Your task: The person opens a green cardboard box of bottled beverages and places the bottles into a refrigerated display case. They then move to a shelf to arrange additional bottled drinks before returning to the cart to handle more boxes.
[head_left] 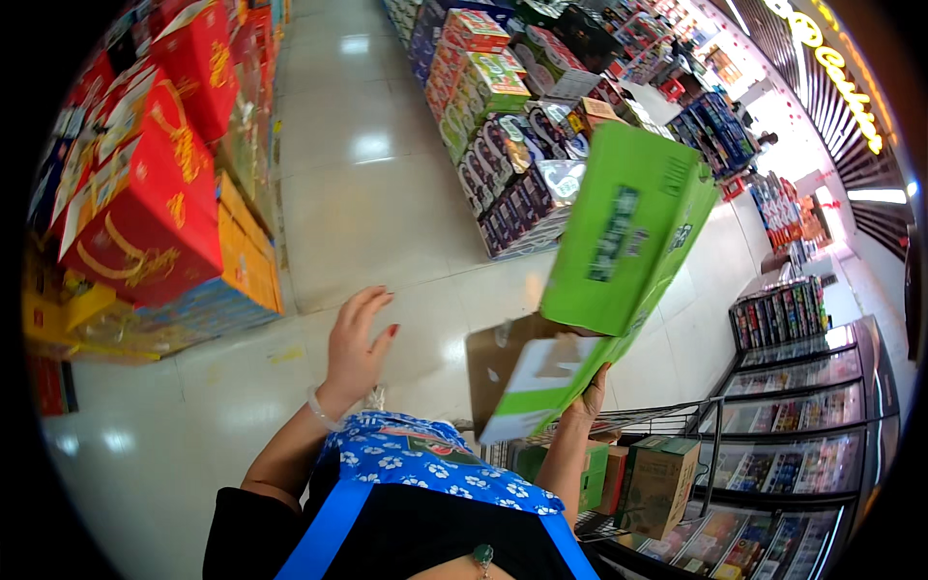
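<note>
A green cardboard box [616, 232] with printed writing is tilted in front of me, its end flap hanging out. Near the lower end, my right hand [593, 395] grips its edge; part of the fingers is hidden by the cardboard. My left hand [360, 341] is raised over the tiled floor, holding nothing, fingers apart and not touching the box. Below my right forearm, a wire shopping cart [638, 417] holds a brown and green carton [656, 482] and a smaller green box [594, 475].
Stacked drink cartons [507, 167] stand ahead beyond the tiled floor [362, 210]. Red gift bags [156, 210] on yellow boxes line the left. Glass display cases [790, 449] run along the right, beside the cart. A dark basket of packets [779, 312] sits behind the cases.
</note>
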Available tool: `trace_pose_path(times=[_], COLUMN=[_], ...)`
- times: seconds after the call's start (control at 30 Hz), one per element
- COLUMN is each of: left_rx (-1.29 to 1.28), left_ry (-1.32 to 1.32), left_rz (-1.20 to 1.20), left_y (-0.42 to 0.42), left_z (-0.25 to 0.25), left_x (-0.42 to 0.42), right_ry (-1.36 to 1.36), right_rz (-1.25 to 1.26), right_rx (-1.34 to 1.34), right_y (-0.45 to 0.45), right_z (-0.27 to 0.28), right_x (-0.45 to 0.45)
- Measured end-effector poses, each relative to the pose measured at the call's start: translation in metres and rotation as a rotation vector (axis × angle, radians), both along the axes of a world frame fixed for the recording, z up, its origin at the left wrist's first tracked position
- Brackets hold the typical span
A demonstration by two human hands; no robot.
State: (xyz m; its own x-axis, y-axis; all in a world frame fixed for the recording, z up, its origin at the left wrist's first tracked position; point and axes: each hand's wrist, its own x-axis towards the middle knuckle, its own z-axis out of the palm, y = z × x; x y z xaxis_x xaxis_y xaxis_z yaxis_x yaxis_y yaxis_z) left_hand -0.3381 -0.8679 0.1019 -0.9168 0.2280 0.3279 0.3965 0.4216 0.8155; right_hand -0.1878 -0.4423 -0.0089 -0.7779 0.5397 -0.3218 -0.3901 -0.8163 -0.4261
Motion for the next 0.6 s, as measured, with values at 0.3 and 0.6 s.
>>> trace_pose_path(times=[0.3,0.6], left_rx=[-0.068,-0.06], left_ry=[0.544,0.513], left_rz=[-0.528,-0.922], left_y=[0.177,0.335], left_z=[0.097,0.115], left_x=[-0.158,-0.291], right_ry=[0.015,0.166], right_rz=[0.042,-0.006], right_rx=[-0.102,-0.079], right_y=[0.034,0.138], right_z=[0.019,0.011], right_x=[-0.108,-0.244])
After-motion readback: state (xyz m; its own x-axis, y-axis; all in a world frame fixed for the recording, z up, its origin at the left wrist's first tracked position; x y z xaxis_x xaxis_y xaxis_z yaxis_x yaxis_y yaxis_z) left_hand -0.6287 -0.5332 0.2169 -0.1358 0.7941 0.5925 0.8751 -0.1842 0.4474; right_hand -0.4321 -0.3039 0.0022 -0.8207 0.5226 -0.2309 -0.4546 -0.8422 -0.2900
